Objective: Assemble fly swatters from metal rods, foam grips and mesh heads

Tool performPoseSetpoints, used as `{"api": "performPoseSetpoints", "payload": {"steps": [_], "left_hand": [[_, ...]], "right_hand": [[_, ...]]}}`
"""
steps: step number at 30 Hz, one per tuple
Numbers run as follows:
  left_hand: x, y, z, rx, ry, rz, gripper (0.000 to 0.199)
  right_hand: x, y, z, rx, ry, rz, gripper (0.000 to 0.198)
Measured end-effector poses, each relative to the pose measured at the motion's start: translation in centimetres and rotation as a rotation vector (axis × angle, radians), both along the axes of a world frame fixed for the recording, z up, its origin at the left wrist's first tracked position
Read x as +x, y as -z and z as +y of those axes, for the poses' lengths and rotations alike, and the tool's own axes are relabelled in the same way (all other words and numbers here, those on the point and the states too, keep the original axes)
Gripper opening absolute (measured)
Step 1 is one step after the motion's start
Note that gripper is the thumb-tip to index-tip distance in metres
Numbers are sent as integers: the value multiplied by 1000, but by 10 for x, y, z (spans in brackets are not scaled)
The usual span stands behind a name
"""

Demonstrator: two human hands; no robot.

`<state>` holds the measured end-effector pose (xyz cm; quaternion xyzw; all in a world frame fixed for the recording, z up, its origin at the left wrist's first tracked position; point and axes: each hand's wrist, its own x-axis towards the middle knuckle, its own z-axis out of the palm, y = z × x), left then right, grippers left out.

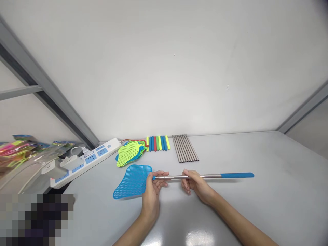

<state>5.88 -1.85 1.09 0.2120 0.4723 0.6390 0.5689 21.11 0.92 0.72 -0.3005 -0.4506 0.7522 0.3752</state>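
A blue fly swatter point(135, 181) lies level across both hands, just above the grey table. Its perforated head points left, and the metal rod runs right to a blue handle point(237, 175). My left hand point(153, 191) holds it where the head meets the rod, thumb on top and fingers partly extended behind. My right hand point(196, 184) is closed round the middle of the rod, fingers curled beneath. Behind the swatter lie a stack of loose swatter heads point(129, 152), a row of coloured handles point(159, 143) and a row of metal rods point(185, 148).
A white power strip point(87, 164) with plugs and cables runs along the left side of the table point(269, 191). Packaged colourful items point(23, 153) sit at the far left. A white wall point(179, 68) stands behind, between grey frame posts.
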Motion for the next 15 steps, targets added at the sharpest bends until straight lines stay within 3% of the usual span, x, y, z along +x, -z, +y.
{"api": "performPoseSetpoints", "payload": {"steps": [6, 15], "left_hand": [[-2, -2, 2, 36, 158, -70, 34], [2, -1, -6, 116, 326, -124, 43]], "right_hand": [[4, -4, 1, 30, -67, -19, 48], [18, -14, 2, -140, -302, -17, 46]]}}
